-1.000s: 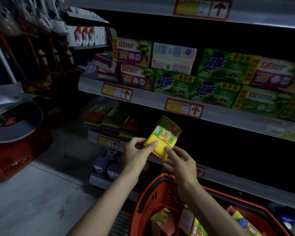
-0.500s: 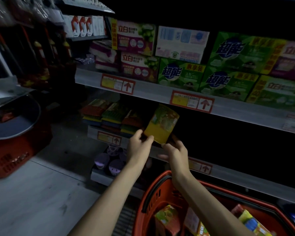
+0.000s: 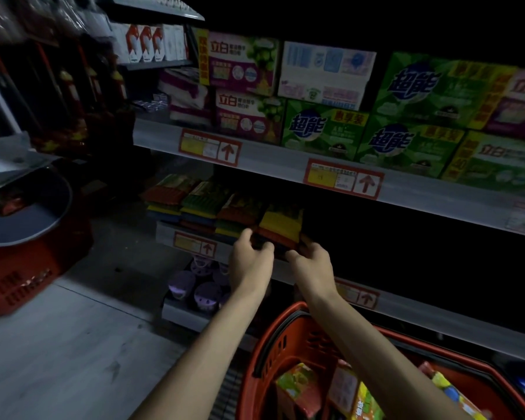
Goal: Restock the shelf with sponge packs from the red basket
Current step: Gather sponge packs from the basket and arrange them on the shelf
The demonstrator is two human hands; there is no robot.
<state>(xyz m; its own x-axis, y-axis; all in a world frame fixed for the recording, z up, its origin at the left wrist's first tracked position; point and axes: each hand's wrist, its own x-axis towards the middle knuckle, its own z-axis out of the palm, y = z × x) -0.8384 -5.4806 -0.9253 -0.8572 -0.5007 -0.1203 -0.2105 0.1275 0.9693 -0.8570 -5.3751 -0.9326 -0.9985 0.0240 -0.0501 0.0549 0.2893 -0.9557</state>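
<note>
Yellow-topped, plastic-wrapped sponge pack [image 3: 281, 222] lying flat at centre frame on the grey metal shelf [image 3: 165, 233], closing the right end of a row of stacked sponge packs [image 3: 206, 204]. Lower layers too dark to read. Left hand [image 3: 249, 262] curled round the near-left corner, pinching it. Right hand [image 3: 311, 262] at the near-right corner, fingertips lost in shadow, grip impossible to tell. Red plastic basket [image 3: 270, 353] at lower right, cut off by the frame, with further bright packs [image 3: 297, 386] inside.
</note>
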